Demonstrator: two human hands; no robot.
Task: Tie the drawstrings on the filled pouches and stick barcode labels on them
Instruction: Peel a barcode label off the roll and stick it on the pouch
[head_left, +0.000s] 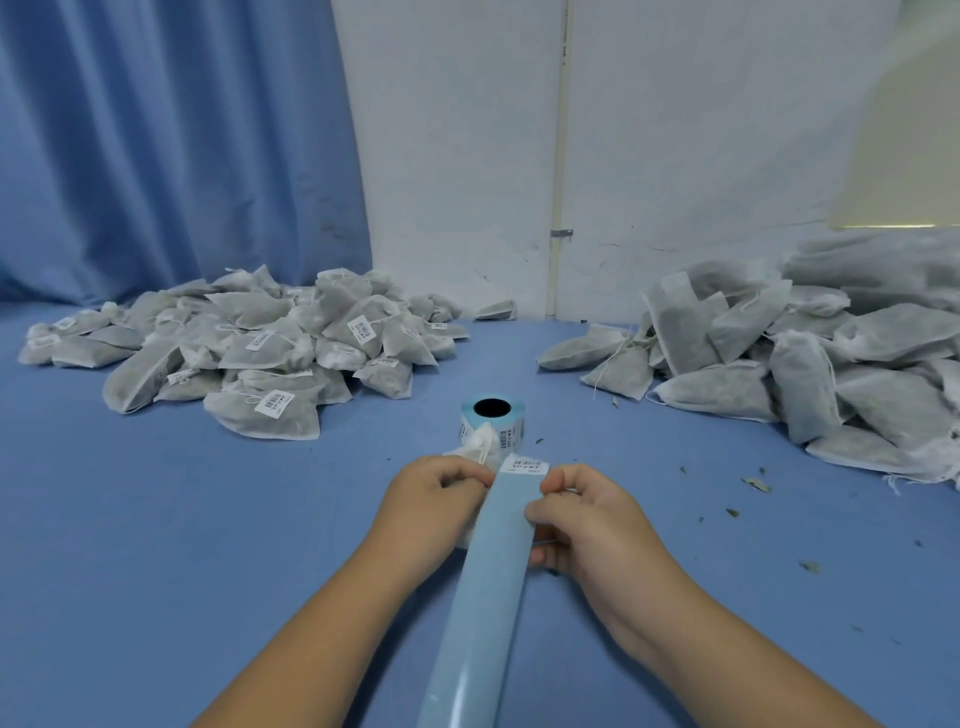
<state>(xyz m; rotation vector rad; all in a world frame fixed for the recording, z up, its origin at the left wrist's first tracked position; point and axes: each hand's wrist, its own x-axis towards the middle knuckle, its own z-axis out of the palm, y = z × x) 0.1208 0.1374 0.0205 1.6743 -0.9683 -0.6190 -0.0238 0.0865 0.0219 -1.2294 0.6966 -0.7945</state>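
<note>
Blue strip (483, 571) between both hands — left hand (431, 509) grips pouch (475, 441), right hand (587, 525) pinches drawstring (543, 543).

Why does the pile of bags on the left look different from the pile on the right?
The left pile of white fabric pouches carries white barcode labels; the right pile of white fabric pouches shows none. Several right pouches trail loose strings; left ones look tied. Both hold dark filling on the blue table.

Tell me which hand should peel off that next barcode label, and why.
Right, probably. The right hand grips the edge of the blue backing strip just below the barcode label, while the left hand is occupied gripping the pouch.
</note>
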